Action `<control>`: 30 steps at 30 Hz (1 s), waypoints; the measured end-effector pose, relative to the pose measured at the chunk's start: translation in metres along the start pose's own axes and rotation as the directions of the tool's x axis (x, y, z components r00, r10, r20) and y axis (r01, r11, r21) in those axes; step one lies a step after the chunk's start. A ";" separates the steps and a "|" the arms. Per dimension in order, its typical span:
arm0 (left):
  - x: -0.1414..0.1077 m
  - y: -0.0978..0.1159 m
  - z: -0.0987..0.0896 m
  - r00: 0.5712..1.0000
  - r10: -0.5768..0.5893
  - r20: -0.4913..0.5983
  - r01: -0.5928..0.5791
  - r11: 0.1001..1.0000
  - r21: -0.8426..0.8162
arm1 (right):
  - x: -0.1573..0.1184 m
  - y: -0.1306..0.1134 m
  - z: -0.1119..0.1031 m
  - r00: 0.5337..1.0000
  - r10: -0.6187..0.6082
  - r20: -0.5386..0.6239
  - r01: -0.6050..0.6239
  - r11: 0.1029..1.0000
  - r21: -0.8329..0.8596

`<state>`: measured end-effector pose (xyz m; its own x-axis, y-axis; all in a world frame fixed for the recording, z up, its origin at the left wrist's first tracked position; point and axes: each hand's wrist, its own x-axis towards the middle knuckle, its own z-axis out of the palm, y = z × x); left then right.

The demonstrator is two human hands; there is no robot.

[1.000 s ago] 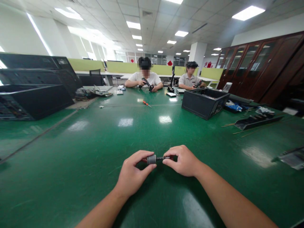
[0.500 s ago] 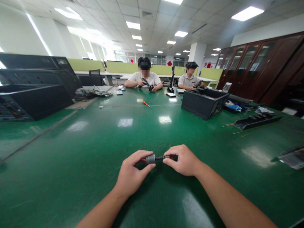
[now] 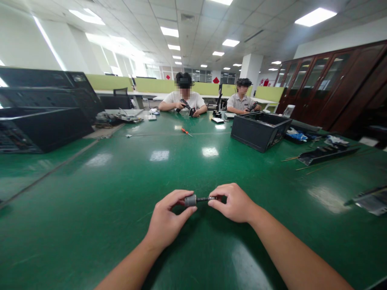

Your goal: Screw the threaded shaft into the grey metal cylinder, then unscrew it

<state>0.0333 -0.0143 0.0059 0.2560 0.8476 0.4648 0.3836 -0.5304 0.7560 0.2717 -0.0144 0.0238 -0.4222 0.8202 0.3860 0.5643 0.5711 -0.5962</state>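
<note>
Low over the green table, my left hand (image 3: 166, 219) grips a short grey cylinder (image 3: 190, 200) between thumb and fingers. A thin dark shaft (image 3: 202, 199) sticks out of the cylinder's right end. My right hand (image 3: 234, 203) pinches the far end of that shaft between thumb and forefinger, its tip partly hidden by the fingers. Both hands are closed on this one small part, which lies level between them. What kind of part it is I cannot make out for certain.
An orange-handled screwdriver (image 3: 186, 132) lies farther out on the green table (image 3: 121, 193). A dark computer case (image 3: 254, 131) stands at right, larger ones (image 3: 51, 129) at left. Metal scraps (image 3: 328, 153) lie on the right. Two people (image 3: 183, 98) work across the table with tools.
My hands have drawn very slightly apart, leaving a little more of the shaft showing between them. Both keep their hold.
</note>
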 end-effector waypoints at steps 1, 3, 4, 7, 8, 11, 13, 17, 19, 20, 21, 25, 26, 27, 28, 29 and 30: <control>0.000 0.000 0.000 1.000 -0.002 -0.001 0.002 1.000 -0.001 | 0.000 0.000 0.000 1.000 0.000 -0.001 0.000 1.000 0.000; 0.000 0.000 0.000 1.000 -0.005 -0.006 0.005 1.000 -0.005 | 0.000 0.000 0.000 1.000 -0.001 -0.002 0.001 1.000 -0.004; 0.000 0.000 0.000 1.000 -0.006 -0.007 0.005 1.000 -0.007 | 0.000 0.001 0.000 1.000 -0.001 -0.001 0.001 1.000 -0.006; -0.001 -0.001 0.001 1.000 -0.012 -0.009 0.012 1.000 -0.008 | 0.000 0.001 -0.001 1.000 0.003 0.000 -0.003 1.000 -0.007; -0.001 -0.001 0.000 1.000 -0.016 -0.010 0.016 1.000 -0.008 | 0.000 0.002 -0.001 1.000 0.006 0.000 -0.006 1.000 -0.006; -0.001 -0.001 0.000 1.000 -0.021 -0.013 0.021 1.000 -0.011 | 0.000 0.002 -0.002 1.000 0.013 0.002 -0.013 1.000 -0.003; -0.001 -0.001 0.000 1.000 -0.020 -0.015 0.020 1.000 -0.016 | 0.000 0.002 -0.002 1.000 0.015 0.004 -0.015 1.000 0.000; -0.001 -0.001 0.000 1.000 -0.025 -0.019 0.024 0.999 -0.026 | -0.001 0.002 -0.003 1.000 0.011 -0.002 -0.011 1.000 0.005; -0.001 -0.001 0.000 0.999 -0.026 -0.019 0.026 0.999 -0.031 | -0.001 0.003 -0.003 1.000 0.008 -0.002 -0.008 1.000 0.001; -0.001 -0.001 0.000 1.000 -0.026 -0.018 0.025 0.999 -0.033 | -0.001 0.003 -0.003 1.000 0.007 -0.003 -0.007 1.000 -0.003; -0.001 -0.001 0.001 1.000 -0.025 -0.018 0.024 0.999 -0.034 | -0.001 0.003 -0.003 1.000 0.007 -0.003 -0.007 1.000 -0.007; 0.000 -0.001 0.000 0.999 -0.027 -0.019 0.026 0.999 -0.041 | 0.000 0.005 -0.003 1.000 0.010 -0.004 -0.010 1.000 -0.014; 0.000 -0.001 0.000 0.999 -0.029 -0.017 0.028 0.999 -0.043 | 0.000 0.005 -0.003 1.000 0.010 -0.004 -0.010 1.000 -0.015; 0.000 -0.001 0.000 0.999 -0.031 -0.015 0.030 0.999 -0.043 | 0.000 0.005 -0.003 1.000 0.010 -0.005 -0.010 1.000 -0.016; 0.001 -0.001 0.000 0.999 -0.033 -0.013 0.032 0.999 -0.041 | -0.001 0.006 -0.003 1.000 0.009 -0.006 -0.009 1.000 -0.018; 0.001 -0.001 0.000 0.999 -0.034 -0.013 0.033 0.999 -0.039 | -0.001 0.006 -0.003 1.000 0.008 -0.007 -0.008 1.000 -0.020; 0.001 -0.001 0.000 0.999 -0.035 -0.014 0.035 0.999 -0.036 | -0.001 0.006 -0.003 1.000 0.008 -0.008 -0.008 1.000 -0.021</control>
<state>0.0329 -0.0129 0.0057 0.2304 0.8658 0.4442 0.3597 -0.4999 0.7878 0.2772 -0.0118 0.0221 -0.4124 0.8248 0.3869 0.5825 0.5652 -0.5842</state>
